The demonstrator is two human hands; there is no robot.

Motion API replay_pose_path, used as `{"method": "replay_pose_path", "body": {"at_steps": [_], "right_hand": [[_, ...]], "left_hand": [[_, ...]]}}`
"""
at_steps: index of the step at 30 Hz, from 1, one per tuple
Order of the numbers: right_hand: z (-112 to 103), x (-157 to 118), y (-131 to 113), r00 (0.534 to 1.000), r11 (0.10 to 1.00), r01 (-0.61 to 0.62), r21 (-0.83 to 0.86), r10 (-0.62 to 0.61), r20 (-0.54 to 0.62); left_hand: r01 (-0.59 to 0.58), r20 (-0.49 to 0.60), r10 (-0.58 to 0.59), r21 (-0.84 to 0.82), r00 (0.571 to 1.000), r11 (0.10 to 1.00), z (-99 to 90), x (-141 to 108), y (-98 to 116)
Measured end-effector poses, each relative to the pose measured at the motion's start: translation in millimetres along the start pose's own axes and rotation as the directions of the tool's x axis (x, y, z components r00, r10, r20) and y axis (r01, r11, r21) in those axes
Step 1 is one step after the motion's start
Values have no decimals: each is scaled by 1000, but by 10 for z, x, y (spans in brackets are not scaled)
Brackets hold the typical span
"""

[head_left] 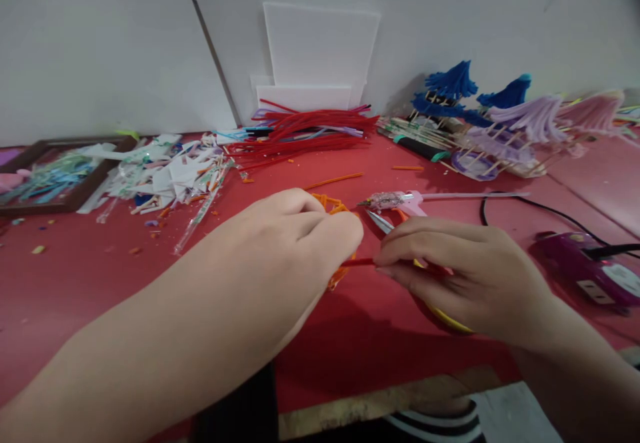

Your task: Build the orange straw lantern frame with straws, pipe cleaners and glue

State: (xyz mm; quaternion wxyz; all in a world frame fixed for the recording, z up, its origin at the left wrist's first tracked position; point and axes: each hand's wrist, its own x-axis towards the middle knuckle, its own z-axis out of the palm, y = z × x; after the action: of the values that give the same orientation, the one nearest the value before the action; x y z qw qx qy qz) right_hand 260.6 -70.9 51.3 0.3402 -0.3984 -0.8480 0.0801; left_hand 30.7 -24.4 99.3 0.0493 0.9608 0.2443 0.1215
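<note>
A: Where are the hands found, over the near part of the bench [320, 369]?

B: The left hand [295, 249] is seen at the centre of the frame, curled narrow over an orange frame [338, 279]; its fingertips are hidden, so what is gripped beneath cannot be told. By the right hand [450, 276], right of centre, a thin red strip [361, 262] is pinched between thumb and fingers.

A: And how is the strip likely to behave?

B: It can be judged very light and soft-skinned, perhaps fuzzy over a bendable core. Little slipping is to be expected, but a kink could easily be made if it is pushed from far back. It is best held close to the end being worked, as a short stretch between the hands is more easily steered.

A: What of the orange frame?

B: Only its edges are shown, at top and bottom of the left fist. It looks light and open-built, so it could be crushed; it is better steadied by its rim, without a squeeze.

A: What is placed beyond?

B: Scissors [381, 223] are partly covered by the right hand, and a pink glue gun [413, 203] is laid just past them; its metal tip is best kept clear of fingers. Farther off, at upper centre, a bundle of red strips [310, 126] is heaped before white boards [320, 46].
</note>
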Motion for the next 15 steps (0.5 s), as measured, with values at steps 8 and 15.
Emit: {"method": "replay_pose_path", "body": {"at_steps": [8, 15], "right_hand": [[0, 50, 12, 998, 999, -28, -22, 27, -52], [-15, 151, 44, 999, 999, -23, -41, 22, -27]], "left_hand": [[-66, 58, 62, 79, 996, 995, -18, -33, -1], [-15, 22, 15, 19, 1000, 1000, -6, -51, -67]]}}
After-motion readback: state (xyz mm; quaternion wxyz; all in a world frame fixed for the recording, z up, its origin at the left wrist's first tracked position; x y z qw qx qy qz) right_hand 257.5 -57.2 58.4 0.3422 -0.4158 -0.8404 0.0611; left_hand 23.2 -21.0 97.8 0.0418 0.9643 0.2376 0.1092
